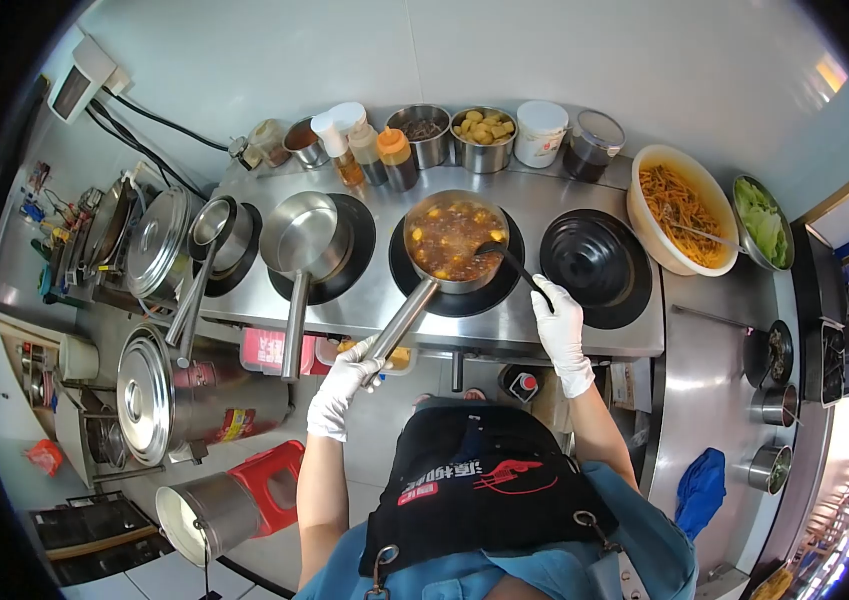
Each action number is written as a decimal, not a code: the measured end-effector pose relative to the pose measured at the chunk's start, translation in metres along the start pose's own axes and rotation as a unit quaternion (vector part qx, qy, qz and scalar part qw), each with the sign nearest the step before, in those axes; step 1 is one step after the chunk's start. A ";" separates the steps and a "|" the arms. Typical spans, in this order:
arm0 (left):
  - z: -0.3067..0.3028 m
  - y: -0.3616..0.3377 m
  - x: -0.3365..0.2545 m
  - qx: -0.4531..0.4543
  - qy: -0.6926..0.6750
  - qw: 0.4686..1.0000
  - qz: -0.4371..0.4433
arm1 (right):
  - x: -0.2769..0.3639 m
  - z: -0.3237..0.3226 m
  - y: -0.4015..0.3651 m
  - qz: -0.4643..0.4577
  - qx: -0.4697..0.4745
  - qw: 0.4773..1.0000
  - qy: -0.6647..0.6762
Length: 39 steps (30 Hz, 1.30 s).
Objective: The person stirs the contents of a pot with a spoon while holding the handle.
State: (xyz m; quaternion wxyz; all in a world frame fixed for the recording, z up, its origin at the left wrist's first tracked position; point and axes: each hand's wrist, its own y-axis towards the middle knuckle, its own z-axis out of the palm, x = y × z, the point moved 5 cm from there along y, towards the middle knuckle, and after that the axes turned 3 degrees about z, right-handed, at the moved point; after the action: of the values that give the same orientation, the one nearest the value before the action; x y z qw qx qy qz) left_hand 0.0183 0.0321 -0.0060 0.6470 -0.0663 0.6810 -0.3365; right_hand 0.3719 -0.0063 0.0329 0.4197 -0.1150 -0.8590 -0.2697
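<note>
My left hand (349, 378), in a white glove, is wrapped round the metal handle of a saucepan (406, 322). The pan stands on a black burner and holds a bubbling reddish-brown stew (452, 238) with yellow chunks. In my gloved right hand (558, 325) is the handle of a black ladle (512, 262). Its bowl dips into the stew at the pan's right side. An empty saucepan (306, 232) sits on the burner to the left, its handle pointing toward me. On the right burner rests a round black lid or pan (594, 256).
Behind the burners stand squeeze bottles (396, 158), a metal pot of yellow chunks (484, 140) and a white tub (541, 135). A large bowl of shredded orange food (679, 210) is at the right. Below left are a big lidded pot (149, 390) and a red stool (269, 485).
</note>
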 end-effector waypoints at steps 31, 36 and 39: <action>-0.006 0.009 0.010 0.041 0.003 0.999 -0.012 | 0.065 0.054 0.034 -0.028 0.183 0.931 -0.315; -0.006 0.010 0.010 0.038 -0.002 0.999 -0.013 | 0.053 0.069 0.037 0.044 0.212 0.931 -0.293; -0.006 0.009 0.011 0.045 -0.017 0.998 -0.026 | 0.046 0.072 0.034 0.084 0.212 0.942 -0.248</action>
State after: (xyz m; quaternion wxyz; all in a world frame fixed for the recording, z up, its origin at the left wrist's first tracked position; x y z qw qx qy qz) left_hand 0.0140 0.0358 -0.0207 0.6517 -0.0600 0.6522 -0.3825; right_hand 0.3102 0.0604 0.0449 0.2296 -0.1584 -0.9603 -0.0082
